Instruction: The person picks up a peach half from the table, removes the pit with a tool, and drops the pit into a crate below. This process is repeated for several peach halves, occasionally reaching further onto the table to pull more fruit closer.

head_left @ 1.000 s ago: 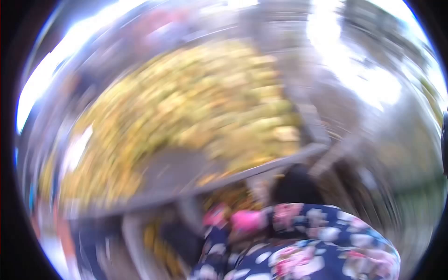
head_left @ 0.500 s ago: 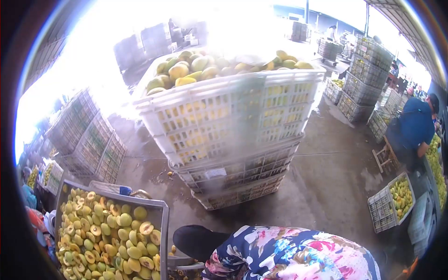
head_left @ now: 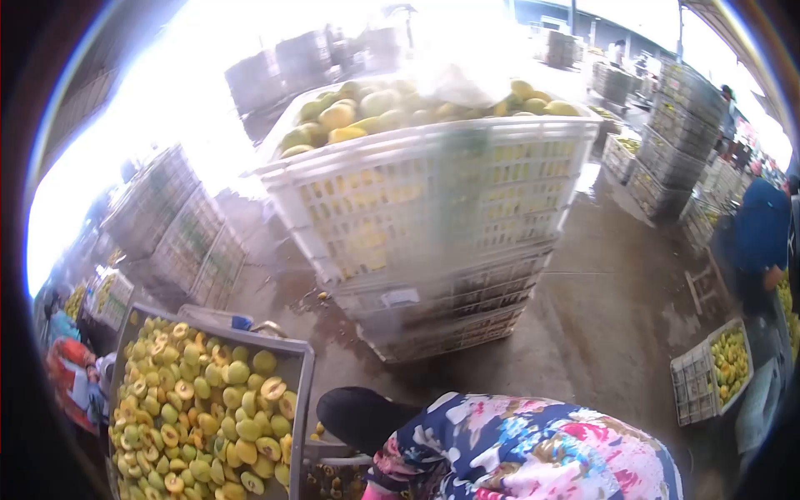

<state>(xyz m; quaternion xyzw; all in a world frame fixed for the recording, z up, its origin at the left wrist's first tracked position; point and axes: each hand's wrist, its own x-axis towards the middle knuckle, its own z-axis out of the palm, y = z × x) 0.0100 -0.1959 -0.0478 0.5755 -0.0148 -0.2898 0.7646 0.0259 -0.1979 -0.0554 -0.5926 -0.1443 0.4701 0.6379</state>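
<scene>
Neither of my hands shows in the head view. Floral-patterned clothing (head_left: pixel 542 446) spans the bottom middle, with a rounded black shape (head_left: pixel 358 417) at its left end. A small bit of pink (head_left: pixel 381 493) shows below the cloth at the lower edge; I cannot tell whether it belongs to a hand. To the left of these, a grey metal-edged tray (head_left: pixel 305 400) holds many yellow-green stone fruits (head_left: pixel 200 387), some cut in half with the orange inside showing. Part of a lower container (head_left: pixel 333 481) with dark-looking pieces peeks out beside the tray.
Ahead stands a stack of white plastic crates (head_left: pixel 375 200), the top one heaped with whole fruit (head_left: pixel 379 102). More crate stacks rise at left (head_left: pixel 171 225) and right (head_left: pixel 679 125). A fruit crate (head_left: pixel 696 387) sits at right near a person in blue (head_left: pixel 760 225). Another person (head_left: pixel 71 367) is at far left.
The whole view has shifted, so the tray, crates and people appear farther right. The bit of pink has come into sight at the lower edge.
</scene>
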